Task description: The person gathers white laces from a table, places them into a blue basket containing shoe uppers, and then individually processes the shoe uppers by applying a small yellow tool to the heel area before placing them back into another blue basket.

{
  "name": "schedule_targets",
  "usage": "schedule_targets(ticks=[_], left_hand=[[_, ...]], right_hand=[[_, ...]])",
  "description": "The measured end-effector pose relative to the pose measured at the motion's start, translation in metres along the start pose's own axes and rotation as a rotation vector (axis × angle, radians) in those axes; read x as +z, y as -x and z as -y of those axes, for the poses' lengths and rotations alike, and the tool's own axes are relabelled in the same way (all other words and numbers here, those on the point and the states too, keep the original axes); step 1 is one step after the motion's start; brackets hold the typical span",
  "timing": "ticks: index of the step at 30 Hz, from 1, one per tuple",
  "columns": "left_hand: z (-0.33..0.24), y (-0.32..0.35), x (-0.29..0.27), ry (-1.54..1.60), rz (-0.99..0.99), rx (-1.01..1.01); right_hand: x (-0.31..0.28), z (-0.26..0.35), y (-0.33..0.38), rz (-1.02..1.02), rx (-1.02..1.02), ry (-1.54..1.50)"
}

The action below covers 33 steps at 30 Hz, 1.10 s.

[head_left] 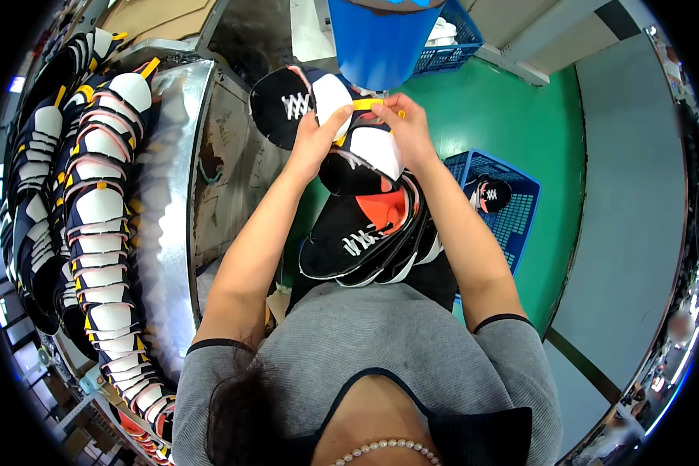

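Fingers (339, 118) of the left hand (316, 145) and right hand (414, 133) are clamped on a black-and-white shoe upper (332, 95) at its yellow tab (366, 103), upper centre of the frame; nested uppers (101, 206) line the left.

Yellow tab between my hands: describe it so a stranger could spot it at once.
Find the big blue bin at the top of the view. Just below it, the left hand and right hand hold black-and-white shoe pieces. The yellow tab lies between their thumbs; other yellow tabs sit in stacks at left.
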<state>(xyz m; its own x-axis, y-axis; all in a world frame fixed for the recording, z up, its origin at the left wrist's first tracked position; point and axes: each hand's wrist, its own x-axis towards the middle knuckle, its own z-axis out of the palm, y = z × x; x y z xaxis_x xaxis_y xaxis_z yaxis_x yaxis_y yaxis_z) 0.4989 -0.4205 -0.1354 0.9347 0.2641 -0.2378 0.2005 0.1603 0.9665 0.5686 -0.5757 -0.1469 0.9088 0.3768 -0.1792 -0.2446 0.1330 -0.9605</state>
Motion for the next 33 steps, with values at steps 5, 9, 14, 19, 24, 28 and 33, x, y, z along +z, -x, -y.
schedule_targets(ticks=[5, 9, 14, 19, 24, 28, 33], left_hand=[[-0.001, -0.033, 0.016, 0.27, -0.04, -0.031], [-0.016, -0.049, 0.0, 0.75, -0.386, -0.326], [-0.01, 0.068, -0.022, 0.219, -0.448, 0.14], [0.017, 0.083, 0.022, 0.051, -0.096, 0.096], [-0.014, 0.045, 0.017, 0.067, -0.104, 0.055], [-0.007, 0.022, 0.014, -0.129, -0.139, 0.145], [-0.012, -0.012, 0.005, 0.122, -0.04, 0.012]], right_hand=[[-0.016, -0.007, -0.025, 0.045, 0.046, -0.133], [-0.023, 0.005, -0.032, -0.088, 0.037, 0.006], [-0.025, -0.007, -0.007, -0.318, 0.029, -0.08], [0.033, -0.018, 0.021, -0.274, 0.058, 0.01], [0.013, 0.02, 0.031, -0.075, 0.076, -0.139], [-0.007, 0.007, 0.01, 0.012, 0.094, -0.28], [-0.013, -0.011, -0.02, -0.038, 0.178, -0.443]])
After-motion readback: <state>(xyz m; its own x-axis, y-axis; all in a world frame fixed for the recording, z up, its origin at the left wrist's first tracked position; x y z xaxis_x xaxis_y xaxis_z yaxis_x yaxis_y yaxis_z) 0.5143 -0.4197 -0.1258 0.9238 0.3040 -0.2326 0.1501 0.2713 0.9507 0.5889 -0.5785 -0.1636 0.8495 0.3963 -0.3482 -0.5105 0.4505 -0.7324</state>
